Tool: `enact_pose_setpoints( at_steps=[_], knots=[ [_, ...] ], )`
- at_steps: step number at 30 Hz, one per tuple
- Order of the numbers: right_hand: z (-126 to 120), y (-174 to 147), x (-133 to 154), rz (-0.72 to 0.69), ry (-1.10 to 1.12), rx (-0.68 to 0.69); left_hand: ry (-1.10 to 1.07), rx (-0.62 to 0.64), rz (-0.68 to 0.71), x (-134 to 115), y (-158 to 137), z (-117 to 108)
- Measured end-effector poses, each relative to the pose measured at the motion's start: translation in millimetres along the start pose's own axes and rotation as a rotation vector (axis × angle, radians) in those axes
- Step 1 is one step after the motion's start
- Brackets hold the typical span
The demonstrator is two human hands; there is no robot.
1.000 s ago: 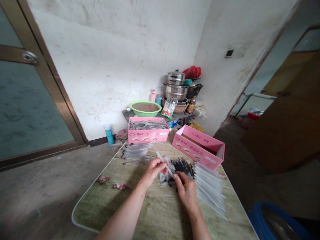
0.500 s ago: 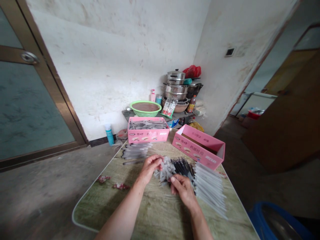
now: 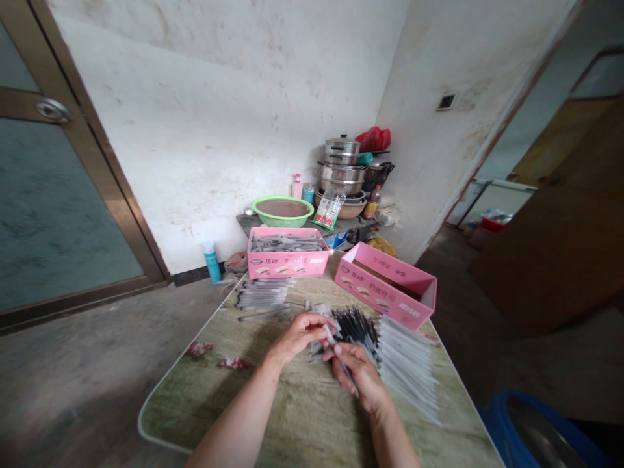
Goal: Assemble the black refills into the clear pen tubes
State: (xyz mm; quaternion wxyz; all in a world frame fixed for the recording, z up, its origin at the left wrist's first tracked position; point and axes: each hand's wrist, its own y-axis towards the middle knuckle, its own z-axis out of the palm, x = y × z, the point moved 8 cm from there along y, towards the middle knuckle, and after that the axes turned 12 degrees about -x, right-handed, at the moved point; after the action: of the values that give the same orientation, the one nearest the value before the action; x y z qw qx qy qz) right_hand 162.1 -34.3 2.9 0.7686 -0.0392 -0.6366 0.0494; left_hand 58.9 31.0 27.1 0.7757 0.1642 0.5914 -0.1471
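My left hand (image 3: pixel 303 333) pinches a translucent pen cap (image 3: pixel 329 334) with thumb and fingers. My right hand (image 3: pixel 361 376) is closed on a slim pen (image 3: pixel 354 389), which slants up to the left and meets the cap. Beyond the fingers lies a heap of small translucent caps (image 3: pixel 318 311), partly hidden by my left hand. Right of it is a bunch of black-tipped pen pieces (image 3: pixel 357 326). Clear tubes (image 3: pixel 408 369) lie in a row to the right of that. Several capped pens (image 3: pixel 263 294) lie side by side at the table's far left.
At the table's back stand a pink box (image 3: pixel 287 265) filled with pens and a second pink box (image 3: pixel 387 286) whose bottom is hidden. Behind are a green basin (image 3: pixel 283 221) and stacked pots (image 3: pixel 342 172). A blue tub (image 3: pixel 502 429) stands at lower right.
My left hand has moved slightly right and down from the cap heap, now with a cap in its fingers. A pen now shows in my right hand, meeting the cap.
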Motion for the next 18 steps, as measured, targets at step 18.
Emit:
enact_pose_setpoints(
  at_steps=[18],
  knots=[
    [14,-7,30,-0.677,-1.099,-0.371,0.189,-0.499,0.183,7,9,-36]
  ],
)
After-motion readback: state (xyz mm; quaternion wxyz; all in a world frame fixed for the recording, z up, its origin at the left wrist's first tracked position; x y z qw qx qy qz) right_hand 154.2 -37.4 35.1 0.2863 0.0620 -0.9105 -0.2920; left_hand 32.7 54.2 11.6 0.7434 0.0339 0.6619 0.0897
